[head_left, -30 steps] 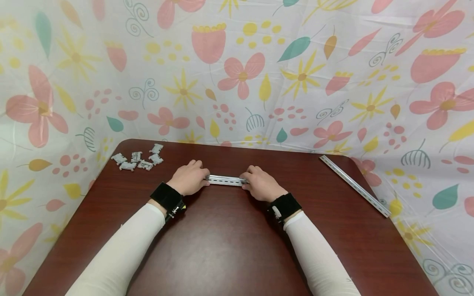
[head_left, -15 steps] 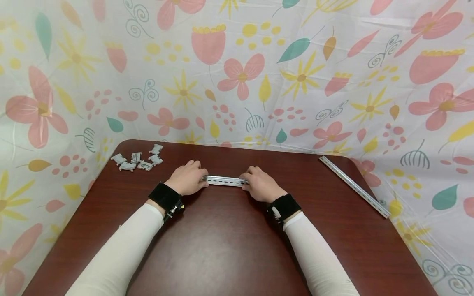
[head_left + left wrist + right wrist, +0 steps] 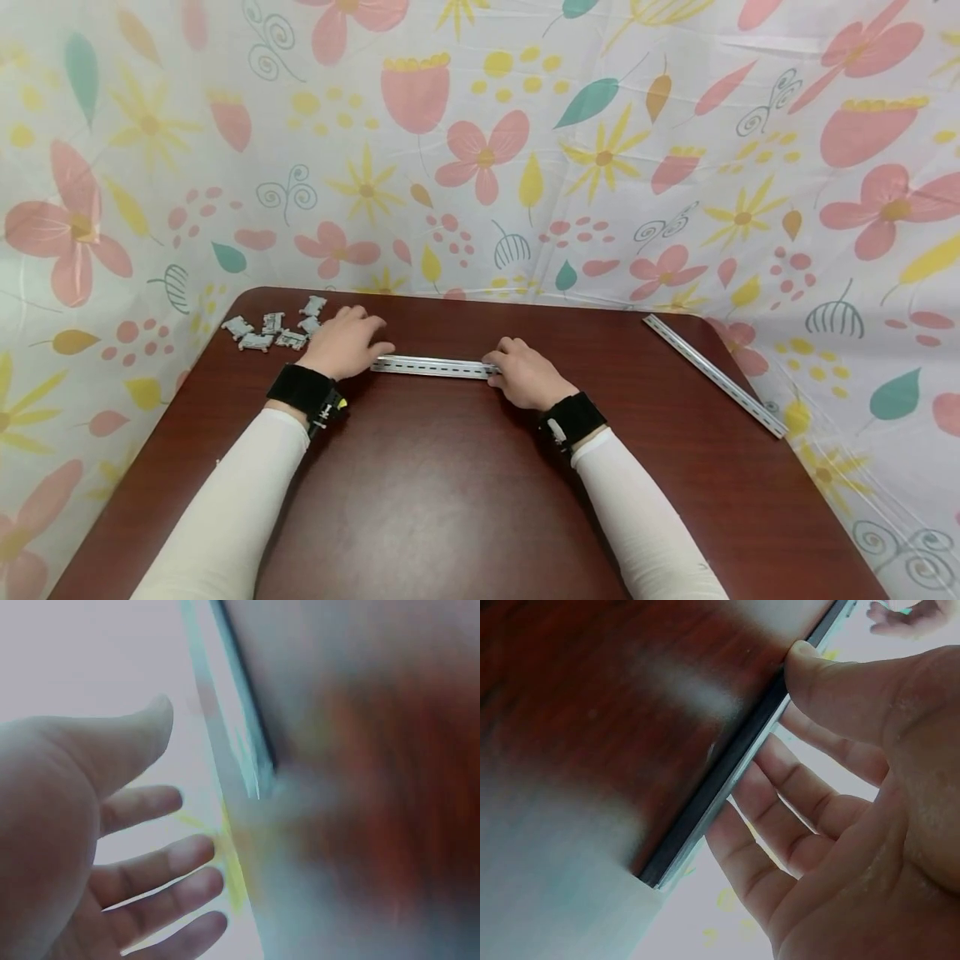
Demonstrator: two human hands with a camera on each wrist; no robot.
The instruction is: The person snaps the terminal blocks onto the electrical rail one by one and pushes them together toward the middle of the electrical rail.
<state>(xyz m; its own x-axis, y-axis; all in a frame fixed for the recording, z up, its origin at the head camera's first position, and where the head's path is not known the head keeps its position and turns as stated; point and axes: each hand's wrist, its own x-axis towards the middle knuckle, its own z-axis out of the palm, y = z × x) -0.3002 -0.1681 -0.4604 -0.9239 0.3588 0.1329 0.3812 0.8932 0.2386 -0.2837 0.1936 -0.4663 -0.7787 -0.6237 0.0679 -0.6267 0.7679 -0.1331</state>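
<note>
A short slotted metal DIN rail [image 3: 431, 367] lies crosswise on the dark red-brown table, between my hands. My right hand [image 3: 527, 375] grips its right end. In the right wrist view the thumb presses the near edge of the rail [image 3: 705, 802], with the fingers along the other side. My left hand [image 3: 343, 343] is off the rail's left end, thumb spread and fingers loosely extended. The left wrist view shows nothing in that hand [image 3: 112, 825], and the blurred rail [image 3: 232, 697] stands apart from it.
Several small pale grey plastic pieces [image 3: 256, 342] lie at the back left, close beyond my left hand, which partly covers one. A longer slotted rail [image 3: 716, 375] lies slanted along the table's right edge. A flowered cloth [image 3: 487, 225] hangs behind the table.
My left hand has let go of the rail's left end and moved left toward the grey pieces, uncovering more of the rail. The right hand keeps its grip in nearly the same place.
</note>
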